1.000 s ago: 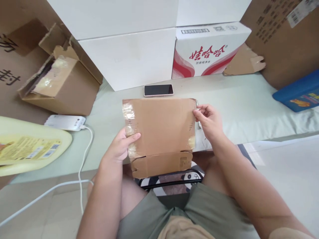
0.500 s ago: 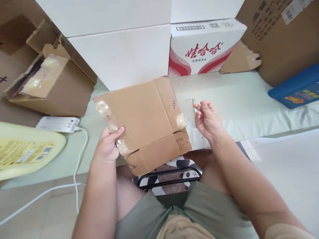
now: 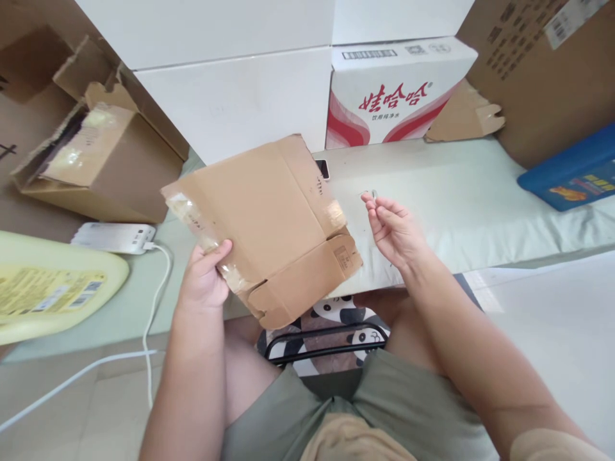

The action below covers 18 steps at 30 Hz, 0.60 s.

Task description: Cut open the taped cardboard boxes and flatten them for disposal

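My left hand (image 3: pixel 207 276) grips the taped left edge of a flattened cardboard box (image 3: pixel 259 221), thumb on top and fingers hidden beneath. The box is tilted above the bench edge and my lap, with creased flaps along its right and near sides. Clear tape shows at its left edge and right corner. To the right, apart from the cardboard, my right hand (image 3: pixel 394 230) is closed, palm turned up, around a thin silver object (image 3: pixel 375 194). Only a short piece of it shows at the fingertips, so its kind is unclear.
A small dark-screened device (image 3: pixel 323 169) lies partly hidden behind the cardboard. White cartons (image 3: pixel 235 109) and a red-and-white water carton (image 3: pixel 396 96) stand at the back. At left are an open cardboard box (image 3: pixel 115 160), a cabled power bank (image 3: pixel 113 238) and a yellow jug (image 3: pixel 57 288); a blue container (image 3: pixel 571 173) is right.
The cardboard has shifted left and slightly up with my left hand, uncovering the small device. My right hand has turned, and the silver object's visible part looks shorter.
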{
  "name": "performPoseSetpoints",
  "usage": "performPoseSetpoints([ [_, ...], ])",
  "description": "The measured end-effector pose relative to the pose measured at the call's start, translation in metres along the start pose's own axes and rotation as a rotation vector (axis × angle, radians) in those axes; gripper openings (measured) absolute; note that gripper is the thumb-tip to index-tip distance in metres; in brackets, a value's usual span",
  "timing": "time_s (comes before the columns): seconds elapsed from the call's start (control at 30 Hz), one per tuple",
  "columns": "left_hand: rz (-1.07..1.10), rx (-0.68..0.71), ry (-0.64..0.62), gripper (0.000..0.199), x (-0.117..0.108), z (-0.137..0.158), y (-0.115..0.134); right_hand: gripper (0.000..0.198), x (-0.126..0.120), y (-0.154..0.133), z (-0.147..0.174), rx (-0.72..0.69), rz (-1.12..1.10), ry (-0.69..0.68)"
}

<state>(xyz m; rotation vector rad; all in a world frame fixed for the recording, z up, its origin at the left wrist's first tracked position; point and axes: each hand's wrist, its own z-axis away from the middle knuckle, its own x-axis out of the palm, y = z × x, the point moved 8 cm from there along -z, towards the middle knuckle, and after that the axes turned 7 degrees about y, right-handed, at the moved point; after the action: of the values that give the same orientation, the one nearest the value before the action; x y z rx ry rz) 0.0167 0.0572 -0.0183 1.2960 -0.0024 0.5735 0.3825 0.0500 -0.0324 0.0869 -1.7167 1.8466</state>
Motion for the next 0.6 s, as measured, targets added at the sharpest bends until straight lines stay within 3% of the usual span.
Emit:
performPoseSetpoints([
  [0.37, -0.025, 0.001, -0.007, 0.051, -0.0010, -0.0019, -0.0010, 0.040, 0.0021, 0.0007, 0.0032, 0.036, -0.052, 0.056],
  [0.6, -0.013, -0.008, -0.001, 0.053, -0.0001, -0.0006, -0.0018, 0.042, 0.0078, 0.0016, 0.0044, 0.043, -0.104, 0.019],
])
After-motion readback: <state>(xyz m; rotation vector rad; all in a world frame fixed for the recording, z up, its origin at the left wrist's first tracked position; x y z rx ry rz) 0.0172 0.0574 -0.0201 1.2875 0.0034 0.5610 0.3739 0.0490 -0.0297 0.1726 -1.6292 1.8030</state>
